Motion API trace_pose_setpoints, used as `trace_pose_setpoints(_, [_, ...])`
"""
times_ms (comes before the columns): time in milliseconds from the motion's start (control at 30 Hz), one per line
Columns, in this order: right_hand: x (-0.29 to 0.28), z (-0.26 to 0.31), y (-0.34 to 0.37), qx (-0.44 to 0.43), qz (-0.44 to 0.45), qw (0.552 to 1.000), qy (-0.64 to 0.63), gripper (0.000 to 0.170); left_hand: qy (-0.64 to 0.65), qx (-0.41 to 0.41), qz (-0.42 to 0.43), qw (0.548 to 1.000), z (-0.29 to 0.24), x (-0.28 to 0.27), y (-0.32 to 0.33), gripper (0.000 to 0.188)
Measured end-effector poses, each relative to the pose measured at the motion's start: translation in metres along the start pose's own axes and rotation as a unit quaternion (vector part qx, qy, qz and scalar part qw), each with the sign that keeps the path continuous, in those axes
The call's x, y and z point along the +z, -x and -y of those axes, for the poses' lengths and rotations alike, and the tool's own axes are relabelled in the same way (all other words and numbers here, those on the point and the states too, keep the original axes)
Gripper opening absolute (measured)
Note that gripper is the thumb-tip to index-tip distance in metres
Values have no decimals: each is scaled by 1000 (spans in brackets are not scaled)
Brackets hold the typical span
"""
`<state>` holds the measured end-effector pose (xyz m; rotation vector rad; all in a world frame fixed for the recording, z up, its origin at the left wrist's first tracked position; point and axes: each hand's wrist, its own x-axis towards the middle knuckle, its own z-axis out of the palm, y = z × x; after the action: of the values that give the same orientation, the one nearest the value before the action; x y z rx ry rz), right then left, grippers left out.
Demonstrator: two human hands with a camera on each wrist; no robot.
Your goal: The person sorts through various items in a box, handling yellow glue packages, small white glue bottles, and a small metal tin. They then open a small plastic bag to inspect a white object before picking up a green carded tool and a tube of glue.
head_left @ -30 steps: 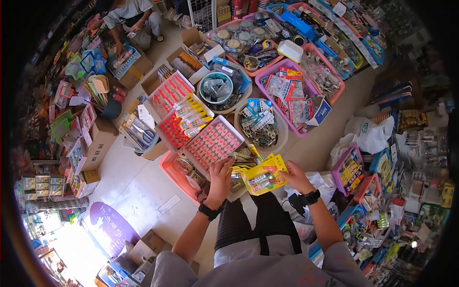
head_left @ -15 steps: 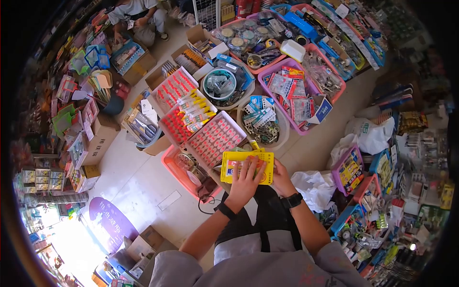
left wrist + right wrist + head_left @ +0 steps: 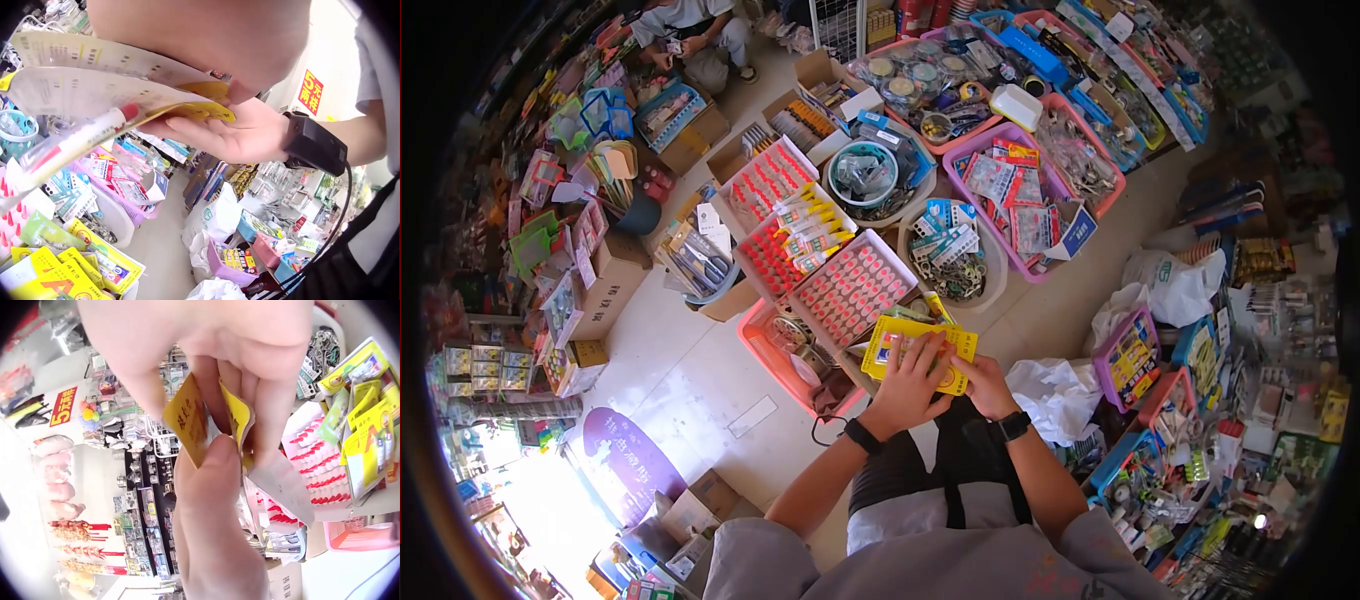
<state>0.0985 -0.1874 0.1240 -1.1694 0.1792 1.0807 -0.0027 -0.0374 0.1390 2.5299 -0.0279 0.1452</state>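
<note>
Low in the middle of the head view, my left hand [image 3: 908, 395] lies across yellow blister cards [image 3: 960, 345], its fingers spread over their front. My right hand [image 3: 988, 388] grips the cards' right end. In the left wrist view two cards [image 3: 94, 90] show nearly edge-on, pale printed backs bowed apart. A white tube with a red cap [image 3: 84, 139] sits in the lower one's clear blister. The right wrist view shows a left thumb [image 3: 222, 459] pressed between the parted yellow cards, while the right fingers [image 3: 275, 406] curl round them.
More yellow cards [image 3: 56, 275] lie in a box just beyond the hands. Trays of red-and-white pieces [image 3: 855, 290], a clear tub of metal clips [image 3: 950, 265] and a purple basket of packets [image 3: 1035, 265] stand ahead. An orange basket [image 3: 772, 358] is at left, white bags [image 3: 1055, 395] at right.
My left hand has come from the tray's near edge to the right, onto the cards. The cards have moved left and turned slightly, with the right hand keeping its grip.
</note>
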Motion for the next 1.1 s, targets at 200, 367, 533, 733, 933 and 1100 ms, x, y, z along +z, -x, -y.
trace_pose_setpoints(200, [-28, -6, -9, 3, 2, 988, 156, 24, 198, -122, -176, 957, 22, 1, 21, 79])
trace_pose_setpoints(367, [-17, 10, -3, -1, 52, 990, 133, 27, 659, -301, -152, 672, 64, 30, 45, 76])
trace_pose_setpoints(533, [-22, 7, -5, 17, 86, 970, 226, 28, 776, -267, -46, 569, 74, 31, 66, 70])
trace_pose_setpoints(733, [-32, -22, -17, 51, 109, 955, 270, 46, 774, -307, -112, 543, 81, 69, 95, 71])
trace_pose_setpoints(933, [-43, -87, -40, -40, 136, 941, 307, 77, 739, -370, -151, 542, 74, 108, 138, 74])
trace_pose_setpoints(1100, [-40, -125, -55, 112, 106, 948, 278, 70, 712, -452, -195, 501, 70, 129, 171, 69])
